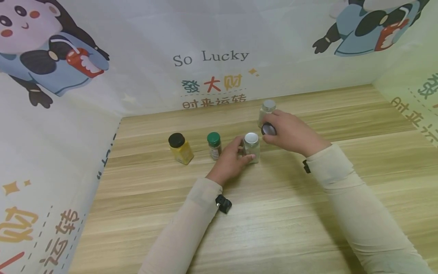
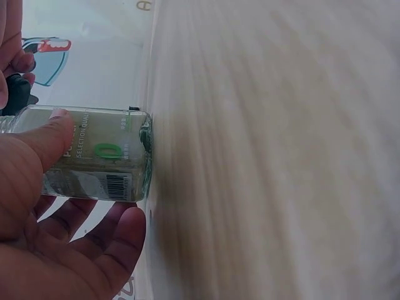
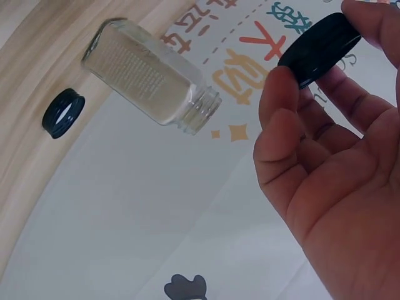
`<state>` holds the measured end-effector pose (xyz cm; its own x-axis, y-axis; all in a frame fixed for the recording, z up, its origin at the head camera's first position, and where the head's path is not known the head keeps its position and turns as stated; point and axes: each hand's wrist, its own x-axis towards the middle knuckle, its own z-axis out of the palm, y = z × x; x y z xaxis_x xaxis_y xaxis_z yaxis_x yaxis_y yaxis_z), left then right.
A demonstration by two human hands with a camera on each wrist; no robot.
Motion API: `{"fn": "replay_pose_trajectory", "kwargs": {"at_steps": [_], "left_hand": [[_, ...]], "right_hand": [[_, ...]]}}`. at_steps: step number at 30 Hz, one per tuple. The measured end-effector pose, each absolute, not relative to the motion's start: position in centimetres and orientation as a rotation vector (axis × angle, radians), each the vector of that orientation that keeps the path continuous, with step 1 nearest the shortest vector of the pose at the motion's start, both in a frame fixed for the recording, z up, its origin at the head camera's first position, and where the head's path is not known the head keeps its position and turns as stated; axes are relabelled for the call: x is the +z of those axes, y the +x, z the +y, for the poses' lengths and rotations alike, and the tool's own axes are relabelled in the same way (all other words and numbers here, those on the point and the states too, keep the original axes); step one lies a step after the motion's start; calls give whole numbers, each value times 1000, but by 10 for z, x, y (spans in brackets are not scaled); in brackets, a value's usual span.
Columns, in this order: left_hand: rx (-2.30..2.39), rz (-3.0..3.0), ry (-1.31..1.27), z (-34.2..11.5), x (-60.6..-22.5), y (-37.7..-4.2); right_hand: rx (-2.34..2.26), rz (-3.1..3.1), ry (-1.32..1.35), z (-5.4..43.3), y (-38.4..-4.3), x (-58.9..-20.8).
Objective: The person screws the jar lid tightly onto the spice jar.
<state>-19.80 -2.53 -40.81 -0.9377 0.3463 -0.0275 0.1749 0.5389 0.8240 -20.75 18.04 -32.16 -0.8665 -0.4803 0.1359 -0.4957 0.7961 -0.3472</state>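
My left hand [image 1: 230, 161] grips a square glass jar [image 1: 252, 152] of greenish powder, thumb on one side and fingers round the other. The jar stands upright on the table with a silvery top and no cap; a green print and a barcode show in the left wrist view. My right hand [image 1: 291, 131] pinches a black screw cap [image 3: 320, 50] between thumb and fingertips, just right of that jar. Behind the right hand stands a second capless glass jar [image 3: 150, 75] of pale powder. Another black cap [image 3: 64, 113] lies near it, hidden in the head view.
On the left stand a yellow jar with a black cap [image 1: 181, 149] and a small green-capped jar [image 1: 214, 145], the latter close to my left hand. Printed white cloth walls [image 1: 143, 57] border the wood-grain table [image 1: 143, 198] at the back and sides.
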Motion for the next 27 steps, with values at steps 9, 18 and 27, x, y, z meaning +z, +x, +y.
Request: {"fn": "replay_pose_trajectory", "kwargs": {"at_steps": [9,18,27], "left_hand": [[1343,2591,447,-26,-408,-199],[1322,2593,438,-25,-407,-199],[1306,2599,424,-24,-406,-198]], "right_hand": [[656,-2940,772,181,-208,-321],[653,-2933,779,181,-209,-321],[642,-2896,809,179,-209,-321]]}}
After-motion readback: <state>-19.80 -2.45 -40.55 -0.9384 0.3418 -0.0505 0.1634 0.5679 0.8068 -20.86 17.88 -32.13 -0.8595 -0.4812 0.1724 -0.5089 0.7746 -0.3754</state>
